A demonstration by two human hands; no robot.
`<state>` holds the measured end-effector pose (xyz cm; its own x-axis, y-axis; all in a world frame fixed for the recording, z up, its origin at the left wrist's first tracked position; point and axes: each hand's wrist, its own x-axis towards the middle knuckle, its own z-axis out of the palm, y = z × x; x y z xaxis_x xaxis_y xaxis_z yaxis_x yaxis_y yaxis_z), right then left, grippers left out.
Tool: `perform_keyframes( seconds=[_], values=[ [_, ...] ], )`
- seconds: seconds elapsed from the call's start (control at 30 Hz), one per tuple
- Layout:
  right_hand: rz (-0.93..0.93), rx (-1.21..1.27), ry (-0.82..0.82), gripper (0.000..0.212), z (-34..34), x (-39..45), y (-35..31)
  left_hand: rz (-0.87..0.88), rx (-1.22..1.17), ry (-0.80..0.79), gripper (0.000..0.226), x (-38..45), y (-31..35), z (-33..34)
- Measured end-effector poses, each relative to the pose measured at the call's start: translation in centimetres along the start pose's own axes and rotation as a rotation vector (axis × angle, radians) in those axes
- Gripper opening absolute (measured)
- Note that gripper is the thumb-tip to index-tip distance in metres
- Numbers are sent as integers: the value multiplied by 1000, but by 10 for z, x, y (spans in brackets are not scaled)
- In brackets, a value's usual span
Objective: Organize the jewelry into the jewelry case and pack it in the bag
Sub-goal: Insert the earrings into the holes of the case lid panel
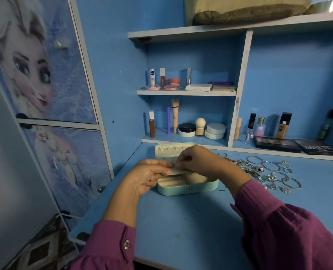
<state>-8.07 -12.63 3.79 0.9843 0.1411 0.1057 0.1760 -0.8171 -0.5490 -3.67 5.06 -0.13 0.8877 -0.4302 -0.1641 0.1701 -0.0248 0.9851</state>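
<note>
A light turquoise jewelry case point(189, 189) stands open on the blue desk point(181, 227), its cream lid point(169, 151) tilted back. My left hand point(148, 177) holds a thin cream insert panel point(178, 171) over the case's ring rolls. My right hand point(198, 162) pinches the same panel's upper edge from the right. A spread of silver jewelry point(267, 170), with bangles, rings and earrings, lies on the desk right of the case. No bag is in view.
Cosmetics fill the blue shelves point(187, 92) behind the case. Two dark makeup palettes point(296, 146) lie at the back right beside bottles. A cupboard door with a cartoon print point(44, 75) stands to the left. The desk's front edge is near my sleeves.
</note>
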Motion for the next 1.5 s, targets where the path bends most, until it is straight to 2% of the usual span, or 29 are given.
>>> perform_keyframes(
  seconds=[0.53,0.77,0.87,1.0,1.23,1.5],
  values=[
    [22,12,101,9,12,-4,3,-25,-48,-2,18,-1,2,0],
    [-36,-207,134,12,12,-4,-1,-27,-55,7,19,0,0,-1],
    [-50,-254,110,13,9,-4,-3,-26,-60,7,20,0,1,0],
    [-34,-134,66,14,-4,-6,-5,-31,-71,-7,19,-2,3,1],
    [-84,-265,54,16,-8,0,-14,-36,-59,-9,19,-4,4,2],
    [-124,-298,10,13,-12,1,-18,-35,-64,-13,20,-3,3,1]
  ],
)
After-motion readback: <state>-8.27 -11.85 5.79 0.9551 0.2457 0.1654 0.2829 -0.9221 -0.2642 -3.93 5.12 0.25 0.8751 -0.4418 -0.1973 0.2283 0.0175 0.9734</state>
